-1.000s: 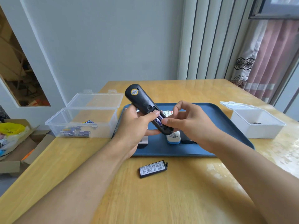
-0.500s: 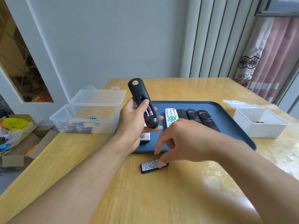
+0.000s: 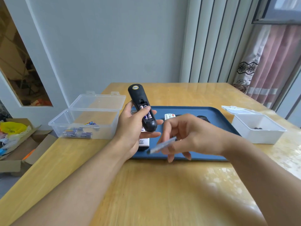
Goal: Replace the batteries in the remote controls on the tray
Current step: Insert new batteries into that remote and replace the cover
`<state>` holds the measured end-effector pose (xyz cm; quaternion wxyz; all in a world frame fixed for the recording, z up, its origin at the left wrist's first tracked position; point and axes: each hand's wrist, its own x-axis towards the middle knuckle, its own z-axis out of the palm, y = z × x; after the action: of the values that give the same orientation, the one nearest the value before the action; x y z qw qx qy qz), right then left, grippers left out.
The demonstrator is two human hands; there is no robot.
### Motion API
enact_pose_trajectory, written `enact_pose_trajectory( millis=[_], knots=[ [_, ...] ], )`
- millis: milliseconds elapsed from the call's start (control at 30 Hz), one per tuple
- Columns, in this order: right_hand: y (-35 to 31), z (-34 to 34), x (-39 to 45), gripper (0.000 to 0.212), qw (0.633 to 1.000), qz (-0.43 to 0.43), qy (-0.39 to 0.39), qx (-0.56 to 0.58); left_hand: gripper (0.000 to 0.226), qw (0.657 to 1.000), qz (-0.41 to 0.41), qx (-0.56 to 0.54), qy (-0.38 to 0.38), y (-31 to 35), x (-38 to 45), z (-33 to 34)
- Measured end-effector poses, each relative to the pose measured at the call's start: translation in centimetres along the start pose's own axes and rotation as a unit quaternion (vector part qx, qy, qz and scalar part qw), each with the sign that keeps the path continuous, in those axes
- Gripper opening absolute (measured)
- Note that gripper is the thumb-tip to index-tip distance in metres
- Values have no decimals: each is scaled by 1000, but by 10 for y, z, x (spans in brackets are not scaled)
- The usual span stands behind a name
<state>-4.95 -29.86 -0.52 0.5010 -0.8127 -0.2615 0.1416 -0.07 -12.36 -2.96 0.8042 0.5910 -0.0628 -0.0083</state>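
Remote [image 3: 143,110], light and rigid, sits clamped in left hand [image 3: 130,132]; batteries [image 3: 147,112] exposed. Right hand [image 3: 187,136] fingers pinch thin cover [image 3: 162,145]; best held by its edges.

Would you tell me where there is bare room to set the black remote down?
Free: table in front of the tray, and behind it. Crowded: the tray's near part, with the white remote, both hands and the cover.

cardboard box [image 3: 17,162] — yellow bag [image 3: 12,128], curtain [image 3: 273,62]
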Motion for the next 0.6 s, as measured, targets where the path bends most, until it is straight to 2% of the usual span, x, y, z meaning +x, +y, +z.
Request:
enact_pose_trajectory(
  millis=[100,167,300,400,500,600],
  knots=[
    [3,-6,3,12,991,-32,96,86,20,1000,3,13,-13,-2,1,0],
    [7,-9,7,20,980,-43,154,116,19,999,1,34,-28,-3,1,0],
    [13,-13,11,17,961,-49,191,193,20,997,-12,59,-50,-5,-1,1],
    [17,-13,14,5,949,-44,224,216,20,996,-21,58,-59,-5,-3,2],
    [17,-15,15,10,926,-54,279,249,21,996,-27,47,-64,-5,-3,2],
    [18,-17,15,11,915,-59,297,265,22,997,-24,43,-63,-6,-3,1]
  ],
)
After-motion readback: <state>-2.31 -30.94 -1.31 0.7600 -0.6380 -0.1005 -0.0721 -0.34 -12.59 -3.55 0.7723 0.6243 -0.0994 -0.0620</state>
